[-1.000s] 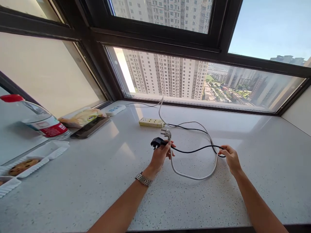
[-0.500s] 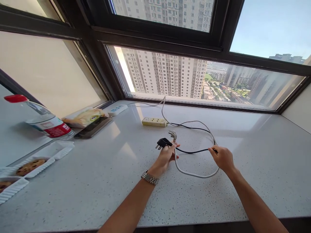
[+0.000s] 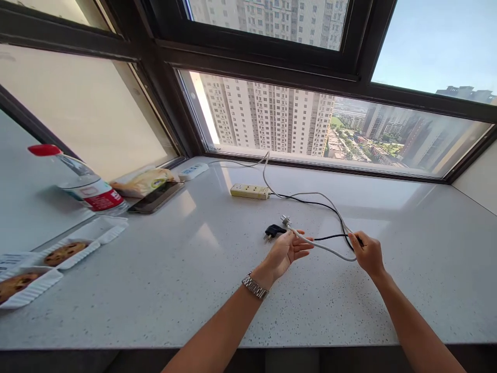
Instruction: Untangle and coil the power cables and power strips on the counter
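Note:
A white cable with a grey plug and a black cable with a black plug run back towards a yellow power strip on the speckled white counter. My left hand is palm up with its fingers stretched; both cables cross it by the thumb, just behind the plugs. My right hand is pinched on both cables further right, and the white cable runs straight between my hands.
At the left are a water bottle with a red cap, a phone, a snack bag, a white power strip and white trays holding cookies. A window frame bounds the counter at the back.
My left hand has loosened its grip on the cables and its fingers have stretched out. The white cable's loop has been drawn straight between my hands. The view has shifted slightly.

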Available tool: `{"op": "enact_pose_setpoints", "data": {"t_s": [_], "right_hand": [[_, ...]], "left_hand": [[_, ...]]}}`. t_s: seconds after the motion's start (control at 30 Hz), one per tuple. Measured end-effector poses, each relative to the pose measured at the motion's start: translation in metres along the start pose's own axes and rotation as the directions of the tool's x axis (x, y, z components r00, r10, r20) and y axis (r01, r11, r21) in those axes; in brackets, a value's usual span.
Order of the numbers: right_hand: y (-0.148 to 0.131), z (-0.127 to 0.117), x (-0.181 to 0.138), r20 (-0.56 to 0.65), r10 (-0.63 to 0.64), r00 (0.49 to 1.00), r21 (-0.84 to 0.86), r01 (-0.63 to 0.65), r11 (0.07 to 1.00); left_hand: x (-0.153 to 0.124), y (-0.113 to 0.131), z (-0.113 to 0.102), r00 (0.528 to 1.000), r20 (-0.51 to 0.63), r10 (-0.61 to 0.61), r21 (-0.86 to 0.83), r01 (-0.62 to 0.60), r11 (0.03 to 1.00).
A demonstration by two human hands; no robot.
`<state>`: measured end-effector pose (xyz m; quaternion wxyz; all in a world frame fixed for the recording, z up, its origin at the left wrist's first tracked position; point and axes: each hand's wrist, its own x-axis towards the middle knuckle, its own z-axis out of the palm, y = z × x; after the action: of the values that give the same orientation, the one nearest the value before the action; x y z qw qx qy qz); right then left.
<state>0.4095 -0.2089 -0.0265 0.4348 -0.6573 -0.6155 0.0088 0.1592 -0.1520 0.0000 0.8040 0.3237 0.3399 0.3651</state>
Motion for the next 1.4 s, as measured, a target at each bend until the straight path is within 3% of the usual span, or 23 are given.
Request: {"op": "enact_pose_setpoints", "data": {"t_s": [0.07, 0.13, 0.33, 0.4, 0.5, 0.57, 0.63, 0.73, 0.8, 0.87, 0.9, 0.97, 1.03, 1.1, 1.17, 1.3, 1.33, 1.4], "right_hand": [[0.005, -0.002, -0.002, -0.041, 0.03, 0.999, 0.056, -0.027, 0.998], [0.012, -0.005, -0.002, -0.085, 0.076, 0.993, 0.117, -0.066, 0.991], [0.033, -0.009, 0.003, -0.134, 0.241, 0.961, 0.297, -0.193, 0.935], [0.042, -0.008, 0.006, -0.169, 0.356, 0.919, 0.396, -0.267, 0.879], [0.059, -0.009, 0.01, -0.226, 0.564, 0.794, 0.579, -0.356, 0.733], [0.069, -0.015, 0.013, -0.224, 0.651, 0.725, 0.66, -0.379, 0.649], [0.076, -0.022, 0.016, -0.182, 0.676, 0.714, 0.703, -0.386, 0.597], [0.077, -0.028, 0.023, -0.085, 0.615, 0.784, 0.752, -0.355, 0.555], [0.073, -0.027, 0.028, -0.035, 0.557, 0.83, 0.786, -0.322, 0.528], [0.069, -0.023, 0.032, -0.007, 0.529, 0.849, 0.815, -0.302, 0.495], [0.067, -0.021, 0.034, -0.001, 0.53, 0.848, 0.827, -0.297, 0.477], [0.066, -0.017, 0.035, 0.008, 0.535, 0.845, 0.845, -0.292, 0.448], [0.066, -0.016, 0.035, 0.035, 0.515, 0.857, 0.851, -0.296, 0.434], [0.066, -0.018, 0.035, 0.081, 0.449, 0.89, 0.84, -0.303, 0.449], [0.062, -0.023, 0.038, 0.111, 0.372, 0.922, 0.83, -0.292, 0.476], [0.049, -0.037, 0.049, 0.097, 0.295, 0.951, 0.846, -0.235, 0.479], [0.046, -0.04, 0.052, 0.093, 0.294, 0.951, 0.855, -0.228, 0.467], [0.044, -0.046, 0.053, 0.087, 0.318, 0.944, 0.871, -0.227, 0.436]], "left_hand": [[-0.011, 0.003, 0.001, 0.994, 0.005, 0.112, -0.231, -0.108, 0.967], [-0.029, 0.012, -0.005, 0.978, -0.022, 0.206, -0.319, -0.202, 0.926], [-0.088, 0.051, -0.042, 0.885, -0.254, 0.391, -0.185, -0.441, 0.878], [-0.1, 0.063, -0.058, 0.826, -0.351, 0.441, -0.149, -0.514, 0.845], [-0.107, 0.075, -0.084, 0.698, -0.511, 0.502, -0.071, -0.616, 0.784], [-0.105, 0.078, -0.098, 0.64, -0.591, 0.491, -0.044, -0.633, 0.773], [-0.098, 0.075, -0.106, 0.648, -0.62, 0.442, -0.035, -0.586, 0.81], [-0.082, 0.063, -0.108, 0.731, -0.577, 0.364, 0.026, -0.429, 0.903], [-0.071, 0.055, -0.104, 0.783, -0.521, 0.34, 0.171, -0.295, 0.94], [-0.06, 0.051, -0.101, 0.837, -0.444, 0.318, 0.405, -0.129, 0.905], [-0.056, 0.051, -0.101, 0.867, -0.4, 0.298, 0.543, -0.038, 0.839], [-0.049, 0.055, -0.101, 0.9, -0.329, 0.286, 0.807, 0.11, 0.58], [-0.044, 0.061, -0.1, 0.887, -0.296, 0.354, 0.946, 0.222, 0.235], [-0.039, 0.067, -0.094, 0.855, -0.224, 0.468, 0.964, 0.265, -0.023], [-0.028, 0.073, -0.085, 0.842, -0.103, 0.53, 0.968, 0.208, -0.142], [0.018, 0.098, -0.076, 0.794, 0.138, 0.592, 0.961, 0.036, -0.273], [0.033, 0.108, -0.08, 0.777, 0.163, 0.609, 0.949, 0.046, -0.312], [0.062, 0.131, -0.097, 0.793, 0.116, 0.598, 0.929, 0.126, -0.347]]}}
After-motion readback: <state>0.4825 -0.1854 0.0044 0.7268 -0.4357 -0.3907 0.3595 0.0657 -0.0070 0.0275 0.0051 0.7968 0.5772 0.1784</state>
